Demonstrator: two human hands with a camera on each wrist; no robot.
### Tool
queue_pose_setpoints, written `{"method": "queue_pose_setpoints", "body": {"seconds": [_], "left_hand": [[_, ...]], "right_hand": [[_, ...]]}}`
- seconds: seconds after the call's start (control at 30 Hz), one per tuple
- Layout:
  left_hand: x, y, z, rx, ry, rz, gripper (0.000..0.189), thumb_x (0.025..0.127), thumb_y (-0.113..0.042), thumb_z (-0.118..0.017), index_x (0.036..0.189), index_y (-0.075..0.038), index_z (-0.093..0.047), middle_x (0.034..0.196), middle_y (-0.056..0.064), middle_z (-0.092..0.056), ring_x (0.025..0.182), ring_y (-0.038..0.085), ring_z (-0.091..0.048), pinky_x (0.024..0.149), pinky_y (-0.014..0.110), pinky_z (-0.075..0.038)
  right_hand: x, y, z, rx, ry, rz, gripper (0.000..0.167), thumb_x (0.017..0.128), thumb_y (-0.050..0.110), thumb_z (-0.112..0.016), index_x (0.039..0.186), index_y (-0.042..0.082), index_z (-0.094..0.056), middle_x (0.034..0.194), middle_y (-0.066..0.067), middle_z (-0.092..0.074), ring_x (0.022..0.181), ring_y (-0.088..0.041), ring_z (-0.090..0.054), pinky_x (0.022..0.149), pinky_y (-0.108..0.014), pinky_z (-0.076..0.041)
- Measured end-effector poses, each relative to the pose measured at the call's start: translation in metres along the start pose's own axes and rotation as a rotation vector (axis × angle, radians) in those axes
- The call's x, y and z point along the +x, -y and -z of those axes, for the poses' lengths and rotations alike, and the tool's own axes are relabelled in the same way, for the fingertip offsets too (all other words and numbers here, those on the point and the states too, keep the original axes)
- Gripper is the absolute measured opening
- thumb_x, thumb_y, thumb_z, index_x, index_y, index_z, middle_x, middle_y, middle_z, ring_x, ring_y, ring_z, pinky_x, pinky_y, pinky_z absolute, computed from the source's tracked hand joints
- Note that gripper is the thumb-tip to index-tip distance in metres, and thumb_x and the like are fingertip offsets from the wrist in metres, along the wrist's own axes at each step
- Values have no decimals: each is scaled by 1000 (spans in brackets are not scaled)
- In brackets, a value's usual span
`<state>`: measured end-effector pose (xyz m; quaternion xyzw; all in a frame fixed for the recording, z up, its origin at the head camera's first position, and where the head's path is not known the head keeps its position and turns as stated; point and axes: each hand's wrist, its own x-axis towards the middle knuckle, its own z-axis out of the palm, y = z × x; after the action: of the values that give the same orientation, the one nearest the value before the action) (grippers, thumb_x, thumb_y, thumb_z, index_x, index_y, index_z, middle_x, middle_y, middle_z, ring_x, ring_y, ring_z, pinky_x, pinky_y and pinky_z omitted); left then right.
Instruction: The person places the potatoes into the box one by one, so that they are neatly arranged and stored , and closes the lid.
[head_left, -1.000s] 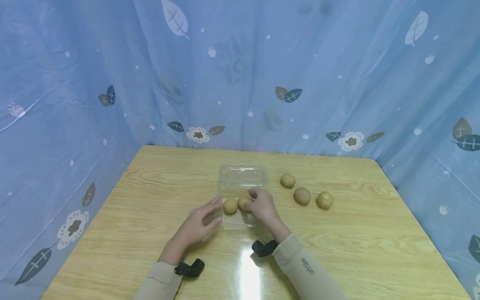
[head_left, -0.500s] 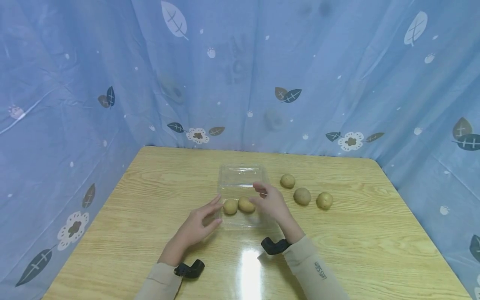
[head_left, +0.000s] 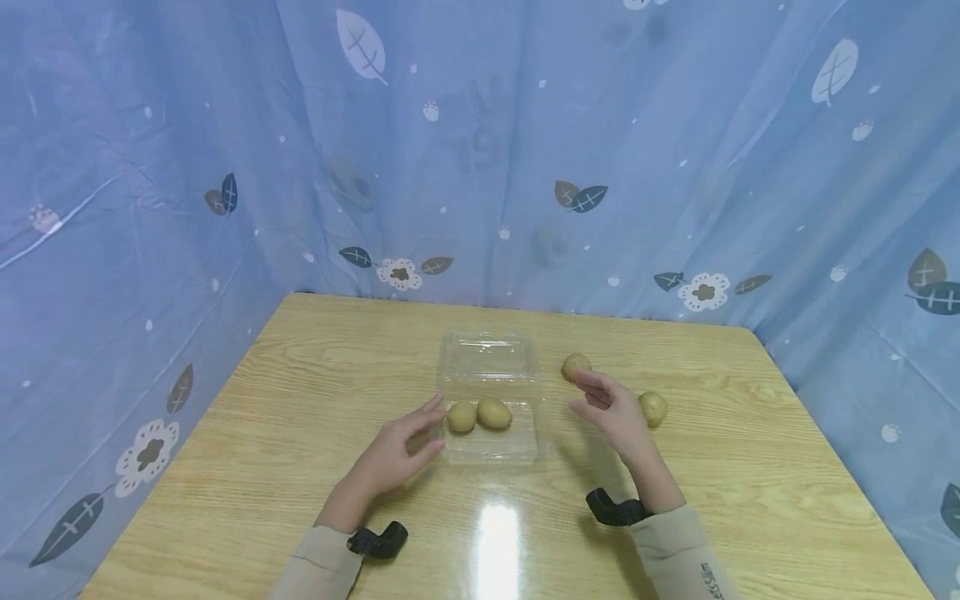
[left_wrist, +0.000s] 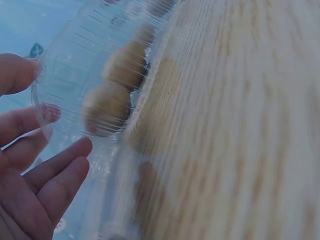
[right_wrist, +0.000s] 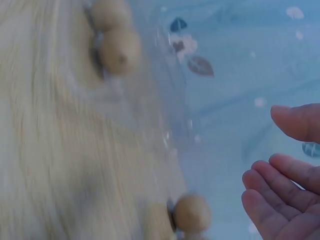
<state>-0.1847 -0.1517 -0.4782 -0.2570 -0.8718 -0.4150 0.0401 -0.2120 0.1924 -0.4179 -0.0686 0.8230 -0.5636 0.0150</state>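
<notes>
Two potatoes sit side by side in the lower tray of a clear plastic clamshell box, the left potato rounder and the right potato longer. My left hand is at the box's left side, thumb and fingers spread; in the left wrist view its fingertips touch the clear wall. Right of the box, above the table, my right hand holds nothing, its fingers loosely bent. It is between a far potato and a right-hand potato, and covers the place of a third one.
The box's lid stands folded back, away from me. A wooden table carries everything, with a blue patterned curtain behind and at both sides. Black wrist cameras sit at both wrists.
My right hand has let go of the longer potato in the box and moved right, over the loose potatoes. The left hand has stayed at the box's left side.
</notes>
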Motion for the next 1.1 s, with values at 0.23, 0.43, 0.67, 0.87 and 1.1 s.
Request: {"method": "queue_pose_setpoints", "body": {"seconds": [0.23,0.43,0.67,0.87,1.1], "left_hand": [[-1,-1,1,14,10,13,47,93,-28,-60,135,-6,-52,153,3,-31,134,27,-41,112,44,-34],[-2,-2,0,18,7,16,48,93,-28,-60,135,-6,-52,153,5,-32,132,27,-44,112,44,-34],[-2,-1,0,11,-1,-14,47,93,-29,-59,134,-6,-53,152,8,-32,125,27,-52,108,43,-40],[-2,0,0,17,-2,-21,47,93,-28,-59,134,-6,-53,152,7,-32,127,27,-50,107,42,-42],[-2,0,0,6,1,-24,47,94,-32,-58,134,-6,-53,152,8,-33,125,25,-53,108,43,-41]], "right_hand": [[-11,-15,25,-32,-80,-51,56,90,21,-66,137,-1,-44,140,-21,-47,130,-31,-45,92,-2,-42],[-17,-25,39,-80,-205,-80,55,91,21,-65,138,1,-44,139,-18,-49,128,-28,-47,96,-2,-41],[-21,-35,54,-130,-310,-156,62,92,24,-62,143,0,-36,145,-20,-42,132,-34,-42,110,-33,-41],[-23,-44,61,-115,-339,-208,67,93,24,-60,147,-1,-28,150,-22,-32,138,-37,-33,115,-47,-32],[-23,-48,66,-150,-294,-255,72,95,26,-58,149,-3,-20,152,-25,-26,140,-40,-27,116,-48,-30]]}}
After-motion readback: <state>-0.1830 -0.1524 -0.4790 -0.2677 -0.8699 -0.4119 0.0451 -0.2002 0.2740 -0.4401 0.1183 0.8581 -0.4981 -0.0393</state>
